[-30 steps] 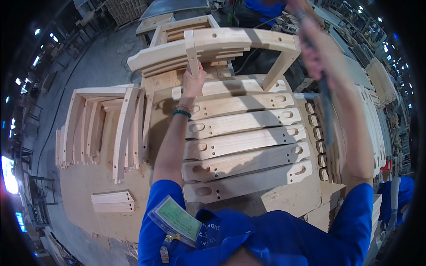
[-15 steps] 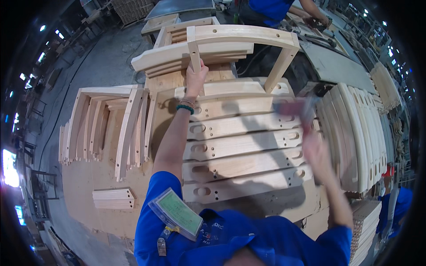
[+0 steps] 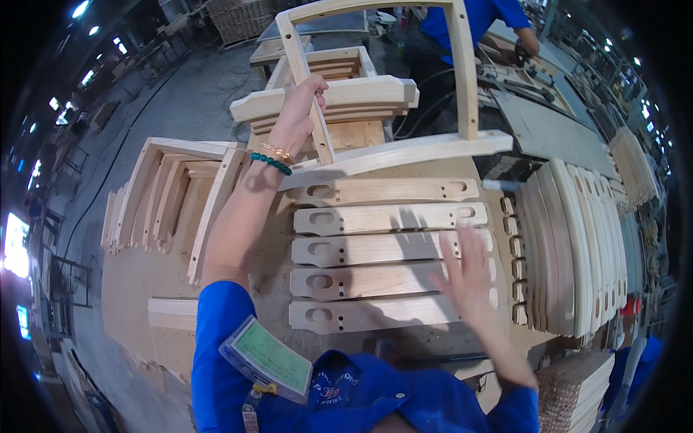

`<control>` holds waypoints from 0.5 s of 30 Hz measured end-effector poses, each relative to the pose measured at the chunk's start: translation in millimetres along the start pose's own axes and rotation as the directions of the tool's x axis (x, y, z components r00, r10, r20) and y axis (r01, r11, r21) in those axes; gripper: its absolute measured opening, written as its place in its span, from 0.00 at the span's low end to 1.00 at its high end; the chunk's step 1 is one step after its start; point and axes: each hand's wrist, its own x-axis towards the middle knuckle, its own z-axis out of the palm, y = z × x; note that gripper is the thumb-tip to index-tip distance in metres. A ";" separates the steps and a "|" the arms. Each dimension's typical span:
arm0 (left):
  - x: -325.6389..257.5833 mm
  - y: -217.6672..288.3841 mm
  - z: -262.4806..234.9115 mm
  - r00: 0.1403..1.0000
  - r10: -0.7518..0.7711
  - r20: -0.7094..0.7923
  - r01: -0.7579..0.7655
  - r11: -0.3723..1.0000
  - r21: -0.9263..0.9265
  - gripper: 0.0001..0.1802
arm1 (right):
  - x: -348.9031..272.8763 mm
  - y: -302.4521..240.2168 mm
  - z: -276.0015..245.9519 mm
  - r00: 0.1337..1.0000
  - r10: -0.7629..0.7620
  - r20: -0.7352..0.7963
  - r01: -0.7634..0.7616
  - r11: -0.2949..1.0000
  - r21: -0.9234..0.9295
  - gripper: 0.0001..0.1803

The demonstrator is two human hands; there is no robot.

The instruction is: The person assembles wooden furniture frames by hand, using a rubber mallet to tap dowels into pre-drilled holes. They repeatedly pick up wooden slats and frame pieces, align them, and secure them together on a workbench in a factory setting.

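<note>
My left hand (image 3: 303, 105) is closed around the left leg of a pale wooden frame (image 3: 466, 79). The frame has a curved top rail and two legs, whose lower ends meet a long shaped board (image 3: 433, 154). Below it, several wooden slats (image 3: 375, 250) lie side by side, each with oval slots and small holes near the ends. Over their right ends hovers my right hand (image 3: 465, 270), slightly blurred, its fingers apart and nothing visible in them. By my body at the table's near edge is a dark object (image 3: 385, 351), too unclear to name.
Similar frames (image 3: 151, 180) stand grouped at the left, near short wooden pieces (image 3: 172, 313). Stacked curved boards (image 3: 567, 238) fill the right side. More boards (image 3: 325, 101) and frames lie beyond my left hand. A person in blue (image 3: 476, 32) works at the far right.
My left hand has raised and tilted the frame, and the long board has come up off the slats with it. The blurred red-handled tool has left my right hand, which has moved nearer me.
</note>
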 end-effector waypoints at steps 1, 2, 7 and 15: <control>-3.1 10.9 0.9 0.999 -0.055 -0.001 0.055 0.998 0.019 0.06 | 43.3 12.3 -3.4 0.997 -0.024 -0.068 0.014 0.990 -0.143 0.47; -5.9 21.5 5.2 0.994 -0.106 0.009 0.106 0.994 0.032 0.06 | 79.7 22.4 -2.6 0.991 -0.092 -0.099 0.069 0.975 -0.213 0.46; -7.4 92.9 -32.0 0.994 -0.088 0.068 0.070 0.971 0.229 0.15 | 222.8 43.5 19.6 0.916 -0.360 -0.178 0.318 0.921 -0.223 0.28; -59.3 194.5 -147.5 0.866 0.483 -0.129 -0.251 0.643 0.723 0.41 | 403.4 90.0 58.2 0.949 -0.313 0.045 0.287 0.913 0.289 0.31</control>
